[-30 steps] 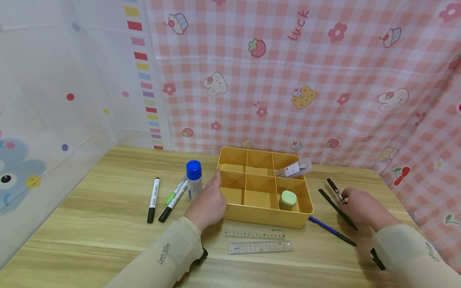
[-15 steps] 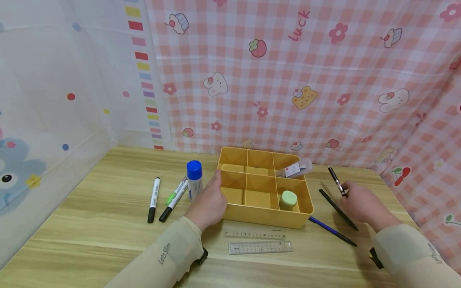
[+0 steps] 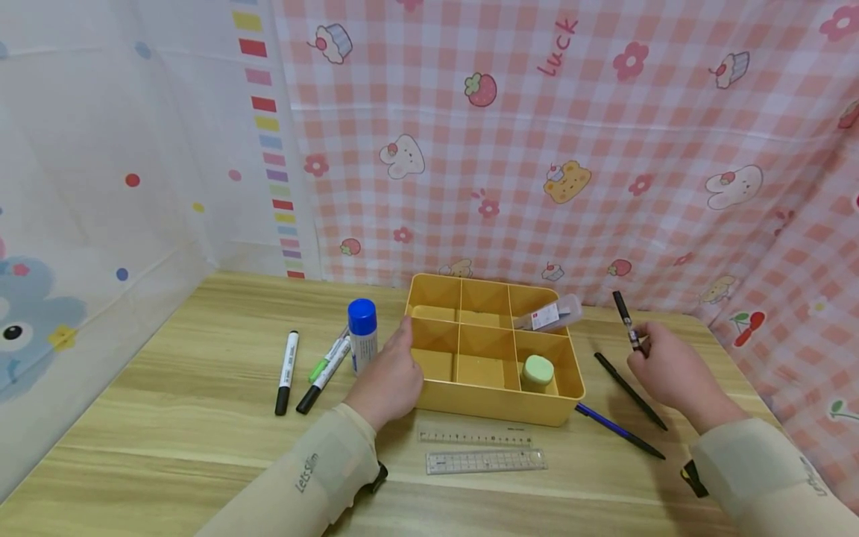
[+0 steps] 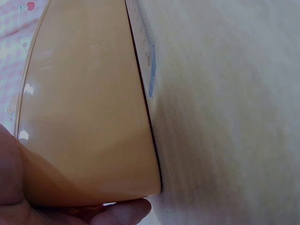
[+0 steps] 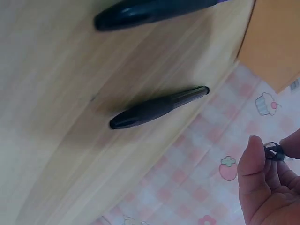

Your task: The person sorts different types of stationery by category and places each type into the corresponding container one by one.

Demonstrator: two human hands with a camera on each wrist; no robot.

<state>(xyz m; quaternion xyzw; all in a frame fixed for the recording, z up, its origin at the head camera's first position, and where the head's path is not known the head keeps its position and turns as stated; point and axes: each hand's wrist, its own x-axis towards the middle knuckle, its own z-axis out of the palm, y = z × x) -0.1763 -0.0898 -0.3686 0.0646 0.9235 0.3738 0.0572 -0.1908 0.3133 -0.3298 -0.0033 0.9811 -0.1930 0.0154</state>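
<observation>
My left hand [image 3: 388, 377] grips the near left corner of a yellow divided organizer box [image 3: 493, 406]. Up close in the left wrist view, the thumb lies near the rim and fingertips [image 4: 126, 211] press the side wall of the box [image 4: 89, 103]. To the right of the box, my right hand [image 3: 671, 369] pinches a black pen [image 3: 622, 309] between thumb and fingers, raised off the table. The right wrist view shows that pen end-on [image 5: 273, 151], most of it hidden. A second black pen [image 3: 629, 391] and a blue pen [image 3: 619, 431] lie just left of this hand.
Inside the box are a pale green lidded item [image 3: 537, 371] and a clear labelled case [image 3: 546, 316] leaning over the edge. Two clear rulers [image 3: 486, 461] lie in front. Left of the box are a blue-capped glue stick [image 3: 362, 335] and several markers [image 3: 286, 373]. A checkered cloth [image 3: 503, 149] hangs behind.
The right hand has lifted the pen from the table, raising it and tipping it more upright. The left hand and the box have stayed in place.
</observation>
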